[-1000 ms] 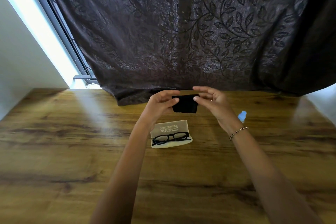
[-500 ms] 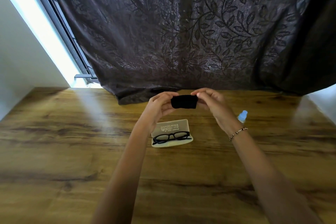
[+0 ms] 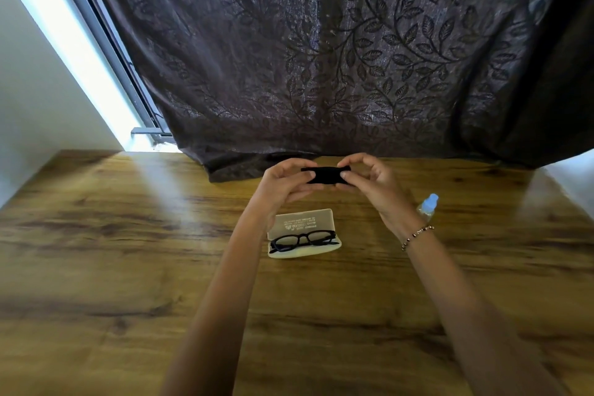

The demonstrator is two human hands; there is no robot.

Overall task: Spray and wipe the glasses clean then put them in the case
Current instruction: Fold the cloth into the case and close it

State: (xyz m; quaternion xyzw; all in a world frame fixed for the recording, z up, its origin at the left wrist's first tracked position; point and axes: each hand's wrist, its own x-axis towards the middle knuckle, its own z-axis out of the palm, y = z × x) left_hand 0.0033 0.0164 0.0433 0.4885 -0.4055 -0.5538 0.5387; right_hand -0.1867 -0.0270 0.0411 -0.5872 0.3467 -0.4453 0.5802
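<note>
Both hands were up at ctr frame, just above the case, w/ the black cloth [image 3: 325, 174] btwn them. The left hand [image 3: 283, 185] pinched the cloth's left end, thumb on the near side, fingers curled over the far edge. The right hand [image 3: 373, 183] did the same on the right end, thumb tip pressed to the cloth, fingers arched over the top. The cloth was folded into a short dark band stretched across the gap, held clear of the bench [image 3: 96, 267]. A beaded bracelet [image 3: 416, 235] sat on the right wrist.

Below the hands, a little under mid-frame, the case [image 3: 305, 252] lay open on the bench: pale cream, lid tipped back, some print inside, too small to read. The glasses [image 3: 302, 239], black-framed, lay in the case's lower half, lenses toward the camera, apart from both hands.

Right of the case, partly behind the right wrist, stood the spray bottle [image 3: 428, 204]: clear body, light-blue cap, upright, apart from the case.

The bench was dark-grained wood filling the lower half of the frame, w/ a bright streak of light across its upper-left part. Behind it a dark curtain [image 3: 321, 58] w/ a leaf-and-vine pattern filled the top of the frame, its hem resting on the bench's far edge. At upper left a bright window strip [image 3: 64, 42] w/ a grey frame ran diagonally beside a pale wall.
</note>
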